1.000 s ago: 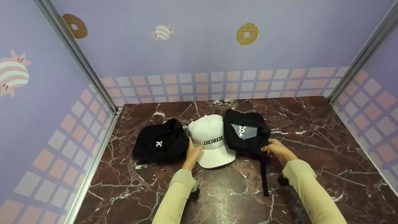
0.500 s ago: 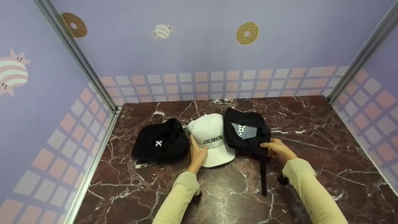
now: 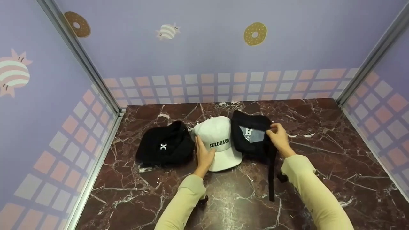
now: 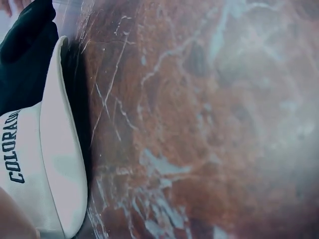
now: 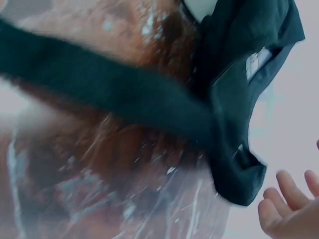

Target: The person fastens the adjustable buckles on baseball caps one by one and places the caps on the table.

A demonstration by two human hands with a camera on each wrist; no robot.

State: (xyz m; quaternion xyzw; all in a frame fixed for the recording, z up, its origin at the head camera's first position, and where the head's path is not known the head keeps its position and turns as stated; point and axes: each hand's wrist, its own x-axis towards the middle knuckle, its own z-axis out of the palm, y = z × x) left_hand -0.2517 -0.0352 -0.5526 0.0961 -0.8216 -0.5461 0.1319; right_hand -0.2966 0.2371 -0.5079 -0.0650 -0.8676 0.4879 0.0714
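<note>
A white cap (image 3: 212,134) lettered COLORADO sits in the middle, its brim toward me. My left hand (image 3: 204,156) rests against its lower left side, index finger extended and thumb on the front; its other fingers are hidden. To the right lies a black hat (image 3: 252,119) with a grey-blue patch and white letter, touching the white cap. A long black strap (image 3: 271,179) hangs from it. My right hand (image 3: 278,137) is at the hat's right edge; in the right wrist view its loosely bent fingers (image 5: 291,191) appear apart from the fabric.
Another black hat (image 3: 163,143) with a small white emblem lies left of the white cap, close to my left hand. All three are on a dark red marbled tabletop (image 3: 230,198). Purple patterned walls (image 3: 211,54) with metal corner rails enclose the back and sides.
My right hand has let go of the black hat's lower right corner and moved up along its right edge. My left hand has shifted slightly right on the white cap.
</note>
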